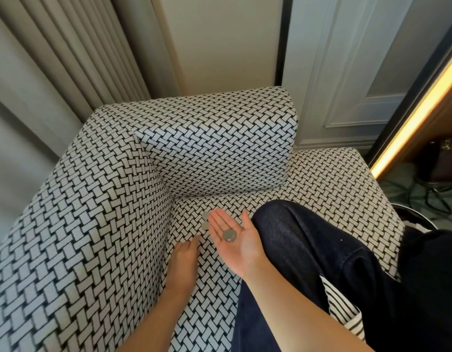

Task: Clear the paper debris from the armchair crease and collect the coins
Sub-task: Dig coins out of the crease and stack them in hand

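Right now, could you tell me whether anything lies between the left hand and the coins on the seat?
Nothing visible does; only seat fabric separates the left hand from the coins, with the right hand beside them.

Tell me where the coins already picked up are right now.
Head view, centre: the collected coins lie on the open, upturned right hand, above the armchair seat and just left of the denim-clad knee.

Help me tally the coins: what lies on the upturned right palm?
On the right hand lies one grey coin, perhaps two stacked; I cannot tell. The fingers partly cover two more coins on the seat behind them; anything else under the hand is hidden.
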Demonstrator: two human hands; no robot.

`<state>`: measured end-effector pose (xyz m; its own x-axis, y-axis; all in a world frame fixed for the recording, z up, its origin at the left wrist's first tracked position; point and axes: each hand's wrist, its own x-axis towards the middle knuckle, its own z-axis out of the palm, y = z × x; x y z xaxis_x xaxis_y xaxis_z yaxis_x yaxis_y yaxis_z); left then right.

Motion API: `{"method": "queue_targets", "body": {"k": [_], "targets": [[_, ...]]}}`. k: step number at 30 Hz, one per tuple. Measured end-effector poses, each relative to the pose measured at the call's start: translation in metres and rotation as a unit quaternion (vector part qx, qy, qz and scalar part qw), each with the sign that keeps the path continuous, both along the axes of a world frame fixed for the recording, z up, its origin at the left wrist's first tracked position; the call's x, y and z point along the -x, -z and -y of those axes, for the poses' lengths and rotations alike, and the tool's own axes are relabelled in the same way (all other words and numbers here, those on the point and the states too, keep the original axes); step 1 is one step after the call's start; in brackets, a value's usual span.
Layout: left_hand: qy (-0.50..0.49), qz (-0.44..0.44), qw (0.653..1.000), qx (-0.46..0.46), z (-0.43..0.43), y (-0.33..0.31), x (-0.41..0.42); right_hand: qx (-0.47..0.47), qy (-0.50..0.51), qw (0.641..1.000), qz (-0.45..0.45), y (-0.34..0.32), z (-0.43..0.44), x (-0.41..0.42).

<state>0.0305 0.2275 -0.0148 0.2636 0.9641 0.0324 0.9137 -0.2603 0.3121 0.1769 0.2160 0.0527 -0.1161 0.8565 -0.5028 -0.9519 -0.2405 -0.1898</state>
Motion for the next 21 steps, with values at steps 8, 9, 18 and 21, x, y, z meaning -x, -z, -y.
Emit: {"method": "queue_targets", "body": {"k": [8,9,18,21], "targets": [[-0.132,0.141,0.981,0.018,-0.002,-0.025,0.002,0.001,-0.031,0.999,0.017,-0.002,0.005,-0.001],[-0.151,0.174,0.973,0.013,-0.002,-0.032,0.001,0.000,-0.034,0.999,0.019,-0.002,0.006,0.000],[-0.035,0.445,0.890,0.097,0.004,-0.083,-0.030,-0.024,-0.120,0.992,-0.003,0.001,0.009,-0.001],[-0.036,0.459,0.879,0.123,0.006,-0.079,-0.034,-0.030,-0.129,0.991,-0.020,0.002,0.011,0.001]]}}
